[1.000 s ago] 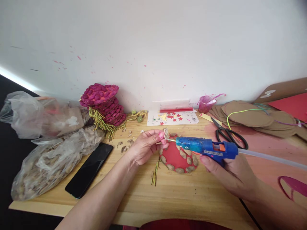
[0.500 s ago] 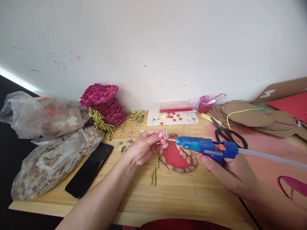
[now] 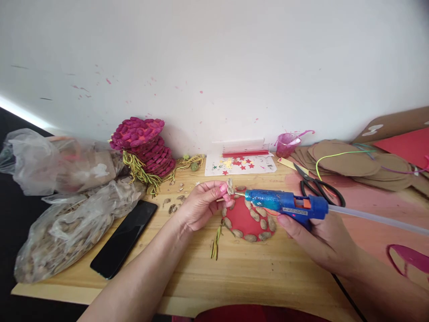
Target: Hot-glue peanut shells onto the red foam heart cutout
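My left hand [image 3: 204, 202] pinches a peanut shell [image 3: 230, 185] between thumb and fingertips, above a red disc. My right hand [image 3: 321, 241] is wrapped round the handle of a blue hot glue gun [image 3: 284, 203], with a long clear glue stick [image 3: 378, 218] out of its back. The metal nozzle points left and sits at the peanut shell; whether it touches, I cannot tell. Below lies the red disc [image 3: 241, 220], ringed with peanut shells along its rim and some further in. A yellow-green yarn tassel [image 3: 216, 241] hangs off its left side. My left fingers hide part of its upper edge.
At left lie a plastic bag of peanuts [image 3: 60, 241] and a black phone [image 3: 124, 239]. Behind stand stacked magenta peanut-covered discs [image 3: 140, 138] and a paper with star cutouts [image 3: 214, 169]. At right are scissors [image 3: 318, 188], a pink-stained cup [image 3: 286, 145] and cardboard discs [image 3: 345, 161].
The glue gun has tilted slightly and shifted a little left, its nozzle still at the peanut shell. My left hand has barely moved, and the view has shifted slightly.
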Tool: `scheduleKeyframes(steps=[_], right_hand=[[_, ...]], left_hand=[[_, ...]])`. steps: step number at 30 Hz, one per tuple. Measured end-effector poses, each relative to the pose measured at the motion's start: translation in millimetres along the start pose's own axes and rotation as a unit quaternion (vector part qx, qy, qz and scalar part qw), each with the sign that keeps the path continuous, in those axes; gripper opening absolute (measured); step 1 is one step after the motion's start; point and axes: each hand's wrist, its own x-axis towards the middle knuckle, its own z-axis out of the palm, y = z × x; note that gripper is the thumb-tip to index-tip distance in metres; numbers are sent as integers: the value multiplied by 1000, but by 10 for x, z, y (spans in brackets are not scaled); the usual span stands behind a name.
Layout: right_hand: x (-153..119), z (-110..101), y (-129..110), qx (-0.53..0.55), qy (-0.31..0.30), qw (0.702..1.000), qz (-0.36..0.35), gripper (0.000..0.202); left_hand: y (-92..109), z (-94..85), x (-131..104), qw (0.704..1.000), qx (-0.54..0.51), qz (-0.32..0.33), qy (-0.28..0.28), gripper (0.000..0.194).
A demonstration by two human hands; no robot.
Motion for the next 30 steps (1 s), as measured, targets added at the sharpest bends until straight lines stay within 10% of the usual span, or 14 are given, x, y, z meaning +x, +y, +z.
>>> scheduleKeyframes(steps=[11, 22, 30], right_hand=[[35, 92, 277, 119, 14, 968, 219, 33], [-19, 247, 381, 177, 21, 954, 242, 37], [-25, 294, 378, 197, 7, 951, 237, 37]], left_hand=[[60, 149, -138, 945, 326, 38, -13, 16], [-98, 427, -209, 577, 778, 215, -129, 11], [-155, 427, -241, 468, 845, 217, -144, 14]])
